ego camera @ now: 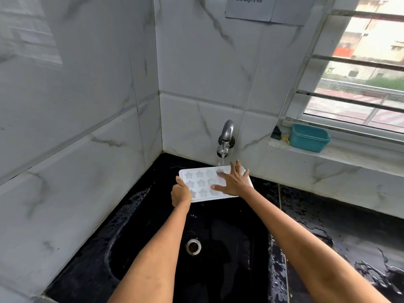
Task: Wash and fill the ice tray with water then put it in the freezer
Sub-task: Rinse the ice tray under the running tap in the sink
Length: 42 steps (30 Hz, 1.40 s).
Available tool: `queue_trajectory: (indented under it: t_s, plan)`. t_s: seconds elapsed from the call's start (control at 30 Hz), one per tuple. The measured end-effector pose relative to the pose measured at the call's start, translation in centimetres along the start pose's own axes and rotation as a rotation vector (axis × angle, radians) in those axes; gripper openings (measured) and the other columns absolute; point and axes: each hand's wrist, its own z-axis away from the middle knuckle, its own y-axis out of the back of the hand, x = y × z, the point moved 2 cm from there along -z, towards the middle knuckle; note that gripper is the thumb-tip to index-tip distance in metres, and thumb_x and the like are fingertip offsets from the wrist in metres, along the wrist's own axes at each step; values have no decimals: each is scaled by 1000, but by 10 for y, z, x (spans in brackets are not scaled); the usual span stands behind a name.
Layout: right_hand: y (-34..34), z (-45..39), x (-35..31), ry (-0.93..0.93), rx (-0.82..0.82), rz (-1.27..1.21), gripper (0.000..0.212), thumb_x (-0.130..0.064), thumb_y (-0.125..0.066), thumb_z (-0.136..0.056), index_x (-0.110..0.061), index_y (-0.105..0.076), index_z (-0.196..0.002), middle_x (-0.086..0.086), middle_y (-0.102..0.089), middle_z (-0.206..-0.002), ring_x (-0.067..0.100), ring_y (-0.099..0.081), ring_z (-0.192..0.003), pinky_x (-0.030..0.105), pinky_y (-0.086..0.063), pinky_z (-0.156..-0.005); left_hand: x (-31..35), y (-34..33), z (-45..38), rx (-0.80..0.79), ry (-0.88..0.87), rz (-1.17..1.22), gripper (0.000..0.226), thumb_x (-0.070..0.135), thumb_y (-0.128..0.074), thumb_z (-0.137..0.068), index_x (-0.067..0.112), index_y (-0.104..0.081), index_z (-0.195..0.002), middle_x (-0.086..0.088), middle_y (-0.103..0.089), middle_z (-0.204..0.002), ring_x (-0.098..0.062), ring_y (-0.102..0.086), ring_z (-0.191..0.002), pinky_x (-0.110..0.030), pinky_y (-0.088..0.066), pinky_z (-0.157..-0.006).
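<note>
A white ice tray (200,180) with star-shaped cups is held over the black sink (142,237), just under the wall tap (226,138). Water runs from the tap onto the tray's far edge. My left hand (180,193) grips the tray's near-left corner, thumb on top. My right hand (235,182) lies flat on the tray's right half with its fingers spread and straight, covering several cups.
The sink drain (193,246) lies below my arms. A wet black counter (349,237) stretches to the right. On the window ledge stand a teal plastic tub (309,137) and a small sponge (276,132). Marble-tiled walls close in at the left and behind.
</note>
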Motion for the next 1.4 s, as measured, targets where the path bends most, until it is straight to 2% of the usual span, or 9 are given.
queue_trajectory:
  t_s: [0.13,0.5,0.6,0.7,0.8,0.97,1.17,1.3,1.4]
  plan:
    - [0,-2,3,6,11,28,62,-72,-38,-81,-36,-48,-131,20,-6,-154,38,15,-142,65,-4,-109,-4,1,-1,-1,-12,-27,66,44,-17,-102,-5,-60,-111,-21,-63,-114,-38,-61,-103,-41,-49,-83]
    - [-10,-6,-1,40,-21,-34,63,-70,-41,-81,-35,-44,-134,16,-15,-151,37,6,-143,63,-10,-109,-7,4,-1,10,18,4,66,44,-17,-102,-5,-59,-112,-21,-63,-116,-38,-61,-105,-39,-48,-83]
    - [-5,-5,6,63,160,-201,47,-60,-52,-83,-28,-62,-117,11,-32,-145,30,-12,-141,55,-19,-111,-9,6,-3,13,5,-13,66,45,-17,-101,-5,-59,-112,-21,-63,-116,-38,-61,-105,-42,-50,-86]
    - [-4,-4,15,-6,305,-179,43,-52,-50,-88,-20,-62,-114,9,-40,-140,26,-24,-136,52,-21,-109,-15,7,-4,18,19,6,65,43,-18,-102,-7,-58,-113,-23,-62,-118,-38,-60,-106,-41,-48,-84]
    - [-12,-4,15,-93,179,-28,56,-63,-40,-86,-21,-57,-120,14,-32,-142,33,-14,-140,67,-8,-107,-14,4,-1,16,16,27,65,43,-18,-102,-8,-57,-114,-24,-61,-118,-38,-60,-107,-40,-48,-84]
    - [-15,-4,17,-80,16,-117,65,-70,-40,-82,-32,-43,-134,19,-11,-151,38,11,-142,71,0,-105,-12,4,-1,32,8,42,65,42,-18,-103,-8,-59,-113,-23,-63,-117,-39,-61,-106,-37,-47,-80]
    - [-15,-5,11,-64,-29,-87,66,-70,-39,-83,-34,-36,-139,21,-3,-153,39,16,-142,71,0,-105,-19,10,-4,44,33,45,65,43,-18,-102,-7,-58,-115,-24,-62,-119,-39,-60,-108,-40,-48,-85]
    - [-16,-7,11,-47,-22,-107,57,-66,-44,-83,-34,-46,-130,20,-10,-151,38,15,-142,69,-2,-107,-23,18,-8,53,17,17,67,43,-18,-102,-8,-58,-115,-25,-61,-118,-39,-60,-108,-42,-49,-87]
    - [-20,-7,5,-28,-34,-157,61,-64,-45,-84,-35,-38,-138,19,-6,-152,38,15,-142,69,-3,-107,-23,23,-8,69,31,41,66,43,-18,-102,-8,-57,-116,-25,-60,-120,-40,-59,-109,-43,-49,-90]
